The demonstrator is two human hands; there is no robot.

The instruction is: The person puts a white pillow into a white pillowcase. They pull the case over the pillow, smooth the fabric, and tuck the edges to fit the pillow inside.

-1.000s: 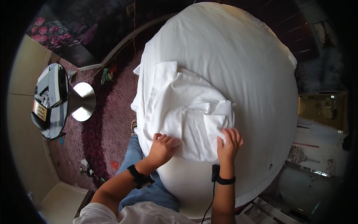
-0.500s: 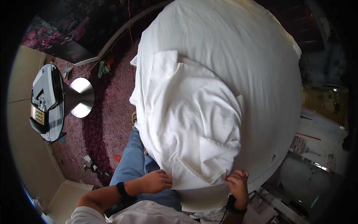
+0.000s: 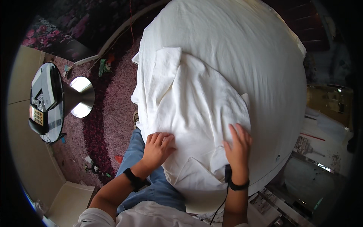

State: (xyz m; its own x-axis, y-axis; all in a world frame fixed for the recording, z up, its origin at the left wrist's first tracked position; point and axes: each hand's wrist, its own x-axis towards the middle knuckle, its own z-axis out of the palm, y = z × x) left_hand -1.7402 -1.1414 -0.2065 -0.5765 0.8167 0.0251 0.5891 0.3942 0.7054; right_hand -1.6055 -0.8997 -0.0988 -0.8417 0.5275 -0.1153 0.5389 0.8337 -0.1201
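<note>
A rumpled white cloth (image 3: pixel 196 109) lies on the near left part of a bed covered by a smooth white sheet (image 3: pixel 272 94). Its far left corner is folded into a flap, and its near edge is bunched in creases. At the cloth's left side, my left hand (image 3: pixel 158 148) is closed, with curled fingers gripping the fabric; the fingertips are partly hidden. On the right side my right hand (image 3: pixel 238 147) rests with fingers stretched and apart over the cloth, pinching nothing visible. Both wrists wear black bands, and a cable hangs from the right one.
My blue-jeaned leg (image 3: pixel 138 155) stands against the bed's left edge. Further left, a small round-based side table (image 3: pixel 62 117) carries a telephone (image 3: pixel 37 115). Scraps (image 3: pixel 90 162) litter the purple carpet (image 3: pixel 117 102). Glossy panelled furniture (image 3: pixel 310 181) stands at the right.
Both hands have moved from the cloth's near edge farther onto it. The right fingers have spread out. The cloth's right side has stretched outward, with longer lengthwise folds.
</note>
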